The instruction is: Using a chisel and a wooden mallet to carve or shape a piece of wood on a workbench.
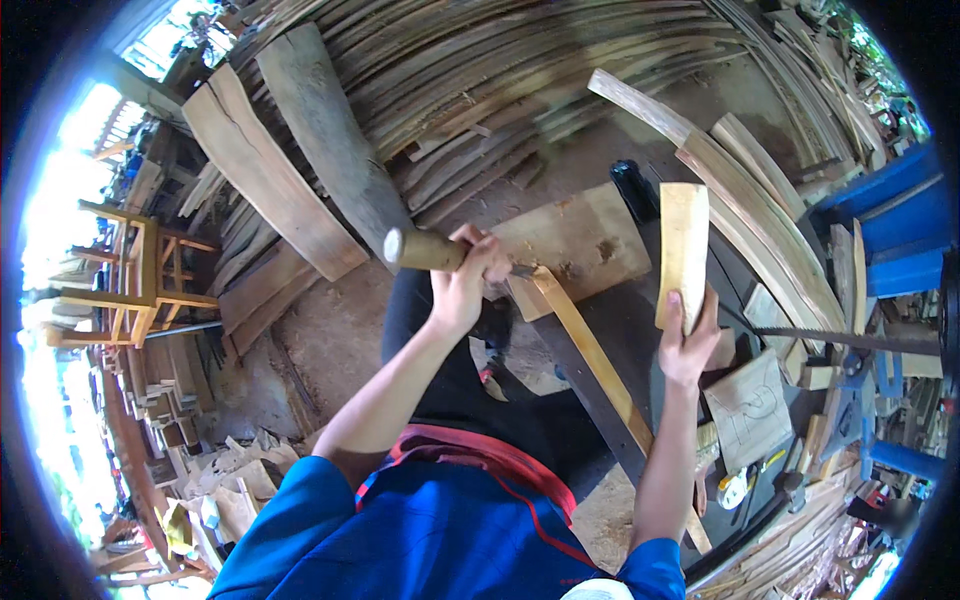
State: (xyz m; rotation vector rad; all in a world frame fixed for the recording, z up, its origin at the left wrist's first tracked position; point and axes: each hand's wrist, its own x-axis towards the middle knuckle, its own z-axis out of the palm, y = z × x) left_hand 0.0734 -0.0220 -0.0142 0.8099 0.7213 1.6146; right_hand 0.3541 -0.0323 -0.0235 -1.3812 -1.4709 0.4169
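My left hand (468, 278) is closed around the thick round wooden handle of a chisel (424, 250), which lies nearly level. Its short metal blade points right and meets, or almost meets, the end of a narrow wooden strip (595, 345). That strip runs from there toward my right forearm, along the dark bench edge. My right hand (690, 338) grips a pale wooden block (684, 245) by its lower end, held upright above the bench and apart from the chisel. Under the chisel tip lies a wide wooden board (575, 245) with a few shavings on it.
A dark bottle-like object (634, 190) stands behind the board. To the right are a handsaw (850, 338), a marked wooden panel (748, 410) and a yellow tape measure (735, 490). Planks (275, 170) lean at the left, near a wooden chair frame (140, 275). Stacked timber fills the back.
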